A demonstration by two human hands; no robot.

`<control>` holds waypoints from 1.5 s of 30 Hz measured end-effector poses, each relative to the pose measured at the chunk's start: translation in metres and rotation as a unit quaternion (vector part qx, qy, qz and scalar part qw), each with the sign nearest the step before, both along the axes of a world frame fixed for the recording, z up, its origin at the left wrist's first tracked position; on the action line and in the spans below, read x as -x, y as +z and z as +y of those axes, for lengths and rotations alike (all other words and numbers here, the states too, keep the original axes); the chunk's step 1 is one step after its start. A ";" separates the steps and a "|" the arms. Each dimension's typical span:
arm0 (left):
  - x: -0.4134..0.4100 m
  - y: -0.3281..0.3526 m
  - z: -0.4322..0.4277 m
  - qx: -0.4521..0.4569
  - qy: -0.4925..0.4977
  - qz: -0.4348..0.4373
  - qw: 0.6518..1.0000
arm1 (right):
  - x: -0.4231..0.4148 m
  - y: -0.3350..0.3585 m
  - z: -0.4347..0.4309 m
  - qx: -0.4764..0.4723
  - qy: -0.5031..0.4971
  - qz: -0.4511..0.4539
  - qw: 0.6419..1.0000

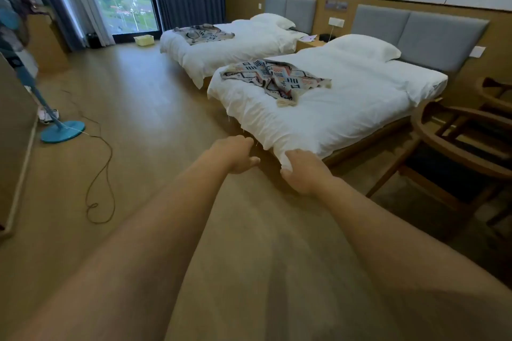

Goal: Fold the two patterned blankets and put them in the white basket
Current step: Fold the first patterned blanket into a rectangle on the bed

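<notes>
Left hand (235, 153): arm stretched forward, fingers curled loosely inward, holding nothing, just beside the near bed's corner.
Right hand (303, 173): arm stretched forward, palm down, fingers and thumb closed on the corner of the white duvet (332, 111) of the near bed.
Blankets: two. One crumpled patterned blanket with grey, black and orange shapes (277, 79) lies on the near bed; one darker patterned blanket (203, 33) lies on the far white bed (249, 41).
Basket: one pale basket (144, 40) on the wooden floor (144, 108) by the window, left of the far bed.
Pillows: two, one per bed.
</notes>
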State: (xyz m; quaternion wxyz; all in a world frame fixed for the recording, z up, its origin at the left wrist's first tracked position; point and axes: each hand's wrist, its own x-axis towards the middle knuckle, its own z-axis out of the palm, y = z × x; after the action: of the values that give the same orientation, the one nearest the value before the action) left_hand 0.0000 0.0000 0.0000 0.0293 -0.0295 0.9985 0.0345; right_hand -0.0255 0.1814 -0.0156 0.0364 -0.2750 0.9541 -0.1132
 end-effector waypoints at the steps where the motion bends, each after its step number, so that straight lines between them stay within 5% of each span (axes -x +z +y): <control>1: 0.010 0.001 -0.007 0.001 0.002 -0.008 1.000 | 0.011 -0.001 -0.009 -0.005 -0.003 -0.002 1.000; 34: 0.471 -0.041 -0.221 -0.027 0.026 -0.044 0.998 | 0.482 -0.047 -0.243 -0.015 0.029 -0.027 0.999; 45: 0.623 -0.046 -0.353 -0.056 -0.006 -0.064 0.996 | 0.625 -0.059 -0.372 -0.031 -0.012 -0.049 0.998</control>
State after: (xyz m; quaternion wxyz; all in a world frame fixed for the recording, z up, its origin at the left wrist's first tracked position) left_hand -0.6229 -0.3529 -0.0462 0.0948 -0.0235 0.9913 0.0883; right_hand -0.6506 -0.1903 -0.0746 0.0904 -0.2562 0.9574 -0.0975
